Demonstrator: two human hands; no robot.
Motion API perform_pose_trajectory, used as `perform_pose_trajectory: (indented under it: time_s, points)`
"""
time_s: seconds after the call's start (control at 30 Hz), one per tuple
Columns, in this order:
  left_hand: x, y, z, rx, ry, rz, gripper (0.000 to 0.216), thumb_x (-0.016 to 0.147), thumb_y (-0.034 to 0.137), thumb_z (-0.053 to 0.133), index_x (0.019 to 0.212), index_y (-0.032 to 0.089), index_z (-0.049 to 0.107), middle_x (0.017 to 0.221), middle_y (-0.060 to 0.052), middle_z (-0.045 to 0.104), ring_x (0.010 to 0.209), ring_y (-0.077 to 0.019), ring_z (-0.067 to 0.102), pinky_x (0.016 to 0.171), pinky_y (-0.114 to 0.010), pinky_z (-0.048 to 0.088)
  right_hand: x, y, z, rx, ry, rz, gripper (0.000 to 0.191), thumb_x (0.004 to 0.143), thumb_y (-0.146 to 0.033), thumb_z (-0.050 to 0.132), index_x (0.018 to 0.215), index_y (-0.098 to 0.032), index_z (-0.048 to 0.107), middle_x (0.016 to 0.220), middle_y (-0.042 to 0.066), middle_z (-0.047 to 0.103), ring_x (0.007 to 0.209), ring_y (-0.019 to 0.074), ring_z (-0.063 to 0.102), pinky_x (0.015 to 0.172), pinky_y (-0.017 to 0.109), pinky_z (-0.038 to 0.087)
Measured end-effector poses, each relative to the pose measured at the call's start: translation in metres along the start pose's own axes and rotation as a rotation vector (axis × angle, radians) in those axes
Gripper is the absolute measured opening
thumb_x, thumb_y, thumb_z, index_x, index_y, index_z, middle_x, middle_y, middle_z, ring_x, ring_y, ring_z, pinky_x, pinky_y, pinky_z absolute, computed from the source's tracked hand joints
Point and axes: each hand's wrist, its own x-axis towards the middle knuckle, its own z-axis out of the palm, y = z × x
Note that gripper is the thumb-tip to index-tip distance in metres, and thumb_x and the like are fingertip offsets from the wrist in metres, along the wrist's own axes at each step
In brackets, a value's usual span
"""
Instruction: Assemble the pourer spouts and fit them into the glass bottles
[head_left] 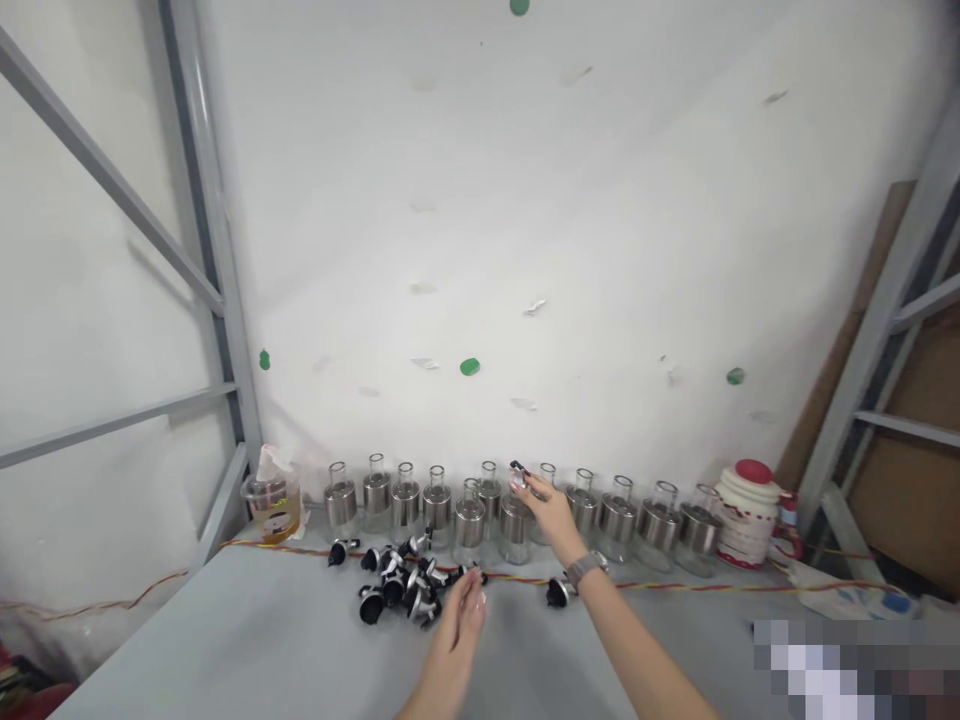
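Observation:
My right hand [541, 502] pinches a small pour spout [518, 472] with a black tip at the mouth of a glass bottle [514, 525] with a steel sleeve. Whether the spout sits in the neck or just above it, I cannot tell. Fingers close together, my left hand [459, 620] is at the right end of a pile of black and silver pour spouts [394, 585]. Its fingertips close on one spout [481, 577], mostly hidden behind them. Similar open-necked bottles [340, 500] stand in a row along the wall, to both sides of my right hand.
One loose spout [559, 592] lies by my right wrist. A twisted red and yellow cord [637, 586] crosses the grey table [225, 630]. A plastic cup [274, 505] stands at the row's left end, a white jar with a red lid [748, 515] at its right. Metal frame posts flank the table.

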Motion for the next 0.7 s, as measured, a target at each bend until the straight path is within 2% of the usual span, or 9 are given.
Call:
perform_pose_trajectory:
  time_s: [0.13, 0.27, 0.3, 0.37, 0.43, 0.53, 0.6, 0.63, 0.7]
  points:
    - [0.0, 0.008, -0.001, 0.06, 0.016, -0.035, 0.06, 0.068, 0.054, 0.054, 0.114, 0.017, 0.044, 0.132, -0.012, 0.04, 0.124, -0.0236, 0.032, 0.105, -0.035, 0.023, -0.011, -0.003, -0.034, -0.172, 0.03, 0.042, 0.04, 0.069, -0.042, 0.054, 0.098, -0.016, 0.062, 0.1, 0.01, 0.063, 0.088, 0.0221, 0.059, 0.076, 0.032, 0.044]
    - [-0.003, 0.01, 0.002, 0.053, 0.021, -0.033, 0.06, 0.069, 0.054, 0.053, 0.115, 0.018, 0.042, 0.133, -0.012, 0.039, 0.124, -0.0228, 0.032, 0.106, -0.036, 0.022, -0.057, 0.0, -0.046, -0.409, 0.073, 0.101, 0.031, 0.077, -0.042, 0.046, 0.077, -0.015, 0.062, 0.075, 0.013, 0.063, 0.073, 0.0262, 0.06, 0.068, 0.037, 0.041]
    - [-0.004, 0.01, 0.003, 0.056, 0.014, -0.035, 0.059, 0.069, 0.054, 0.052, 0.115, 0.018, 0.041, 0.134, -0.012, 0.038, 0.124, -0.0222, 0.031, 0.106, -0.035, 0.022, -0.069, 0.001, -0.043, -0.512, 0.05, 0.115, 0.03, 0.078, -0.041, 0.046, 0.077, -0.015, 0.062, 0.07, 0.012, 0.063, 0.071, 0.0267, 0.06, 0.067, 0.037, 0.041]
    - [-0.005, 0.012, 0.004, 0.078, -0.007, -0.052, 0.059, 0.07, 0.053, 0.051, 0.116, 0.017, 0.04, 0.134, -0.012, 0.037, 0.125, -0.0213, 0.03, 0.106, -0.034, 0.022, -0.088, 0.006, -0.035, -0.792, -0.093, 0.135, 0.028, 0.081, -0.038, 0.042, 0.083, -0.016, 0.06, 0.067, 0.011, 0.062, 0.066, 0.0253, 0.061, 0.062, 0.035, 0.04]
    - [-0.005, 0.015, 0.003, 0.108, -0.022, -0.069, 0.06, 0.071, 0.053, 0.05, 0.117, 0.017, 0.039, 0.135, -0.012, 0.036, 0.126, -0.0207, 0.029, 0.105, -0.033, 0.023, -0.099, 0.01, -0.027, -0.914, -0.206, 0.134, 0.024, 0.083, -0.031, 0.04, 0.086, -0.017, 0.06, 0.07, 0.011, 0.062, 0.063, 0.0239, 0.062, 0.058, 0.032, 0.041]
    - [-0.002, 0.017, 0.0, 0.14, 0.002, -0.062, 0.059, 0.072, 0.053, 0.048, 0.117, 0.016, 0.038, 0.135, -0.011, 0.036, 0.125, -0.0203, 0.03, 0.105, -0.031, 0.024, -0.107, 0.013, -0.023, -0.878, -0.27, 0.102, 0.018, 0.077, -0.017, 0.047, 0.087, -0.017, 0.061, 0.078, 0.013, 0.063, 0.071, 0.0253, 0.061, 0.061, 0.032, 0.042]
    - [0.0, 0.016, -0.002, 0.157, 0.025, -0.04, 0.056, 0.074, 0.052, 0.047, 0.117, 0.016, 0.039, 0.134, -0.011, 0.038, 0.124, -0.0198, 0.032, 0.105, -0.031, 0.024, -0.107, 0.009, -0.023, -0.857, -0.301, 0.069, 0.024, 0.07, -0.01, 0.05, 0.09, -0.016, 0.061, 0.082, 0.013, 0.063, 0.08, 0.0262, 0.06, 0.069, 0.033, 0.042]
    - [0.0, 0.016, -0.002, 0.163, 0.043, -0.03, 0.056, 0.075, 0.051, 0.046, 0.117, 0.016, 0.039, 0.133, -0.011, 0.039, 0.124, -0.0197, 0.032, 0.105, -0.031, 0.023, -0.106, 0.004, -0.023, -0.795, -0.311, 0.051, 0.028, 0.068, -0.009, 0.051, 0.094, -0.016, 0.06, 0.085, 0.012, 0.063, 0.084, 0.0256, 0.058, 0.073, 0.033, 0.042]
    - [0.001, 0.015, -0.001, 0.164, 0.084, -0.017, 0.057, 0.074, 0.052, 0.046, 0.117, 0.016, 0.04, 0.132, -0.011, 0.041, 0.124, -0.0204, 0.032, 0.105, -0.032, 0.023, -0.097, -0.012, -0.022, -0.517, -0.336, 0.029, 0.038, 0.069, -0.011, 0.051, 0.106, -0.017, 0.055, 0.089, 0.01, 0.063, 0.087, 0.0223, 0.058, 0.078, 0.032, 0.042]
